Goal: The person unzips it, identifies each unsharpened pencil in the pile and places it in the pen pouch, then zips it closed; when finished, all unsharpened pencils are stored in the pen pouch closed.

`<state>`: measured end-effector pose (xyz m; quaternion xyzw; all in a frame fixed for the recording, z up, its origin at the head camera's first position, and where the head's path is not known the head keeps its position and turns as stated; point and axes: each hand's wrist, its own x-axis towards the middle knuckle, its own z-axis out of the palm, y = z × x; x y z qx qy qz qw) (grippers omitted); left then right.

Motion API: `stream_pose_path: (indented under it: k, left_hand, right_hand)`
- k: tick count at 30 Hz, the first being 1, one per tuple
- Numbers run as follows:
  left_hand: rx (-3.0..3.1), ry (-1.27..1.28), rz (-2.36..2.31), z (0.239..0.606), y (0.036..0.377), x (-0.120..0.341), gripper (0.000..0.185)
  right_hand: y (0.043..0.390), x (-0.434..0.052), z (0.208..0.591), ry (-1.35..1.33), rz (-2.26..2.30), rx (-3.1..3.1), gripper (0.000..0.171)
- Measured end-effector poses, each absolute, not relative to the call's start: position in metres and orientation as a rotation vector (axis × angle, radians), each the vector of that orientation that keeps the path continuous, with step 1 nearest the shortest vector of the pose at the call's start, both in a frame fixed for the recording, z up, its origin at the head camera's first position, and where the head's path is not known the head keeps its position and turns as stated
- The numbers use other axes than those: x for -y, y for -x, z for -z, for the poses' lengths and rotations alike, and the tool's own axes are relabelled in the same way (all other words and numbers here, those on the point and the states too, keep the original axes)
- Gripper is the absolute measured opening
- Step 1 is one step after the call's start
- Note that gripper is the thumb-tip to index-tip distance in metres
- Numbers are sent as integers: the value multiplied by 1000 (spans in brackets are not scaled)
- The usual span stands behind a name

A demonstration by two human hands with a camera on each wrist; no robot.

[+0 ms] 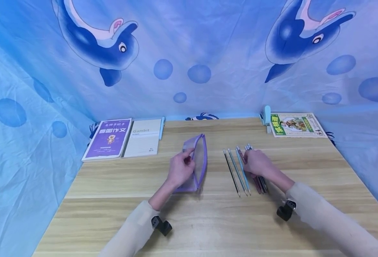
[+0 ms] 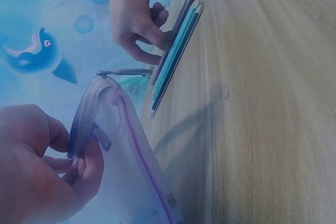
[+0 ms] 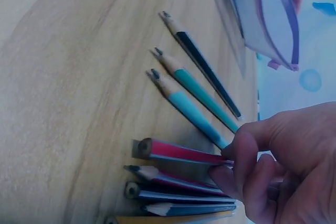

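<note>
My left hand (image 1: 180, 169) pinches the upper edge of a see-through mesh pencil pouch (image 2: 134, 156) with purple trim. The pouch stands on the table with its zip mouth gaping toward the pencils. Over a cluster of pencils to the right is my right hand (image 1: 259, 163), its thumb and fingers pinching a red pencil (image 3: 181, 152) near the far end. Beside that lie a dark red pencil (image 3: 173, 178) and several others, partly hidden by the hand. Slightly apart on the left lie a black pencil (image 1: 231, 173), a teal pencil (image 3: 202, 91) and a light blue pencil (image 3: 189, 114).
At the back left of the wooden table (image 1: 112, 200) lie a purple book (image 1: 107, 142) and a white notebook (image 1: 141, 141). A green-and-yellow book (image 1: 296, 125) sits at the back right, next to a light blue clamp (image 1: 266, 116). A blue dolphin-print curtain (image 1: 227, 71) hangs behind.
</note>
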<state>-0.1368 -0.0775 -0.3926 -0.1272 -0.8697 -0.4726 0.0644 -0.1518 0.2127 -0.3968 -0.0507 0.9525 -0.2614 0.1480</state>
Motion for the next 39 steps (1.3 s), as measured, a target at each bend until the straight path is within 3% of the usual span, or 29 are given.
stream_pose_path:
  k: [11,29,39]
  left_hand:
    - [2609,378,1434,391,135,81,45]
    - [2595,358,1465,388,138,82,46]
    - [2631,303,1476,385,137,80,48]
  right_hand:
    - [156,-200,378,68,1250,-2610,36]
    - [162,-135,355,-59,1885,-2259,35]
    - [161,-103,361,-44,1908,-2208,34]
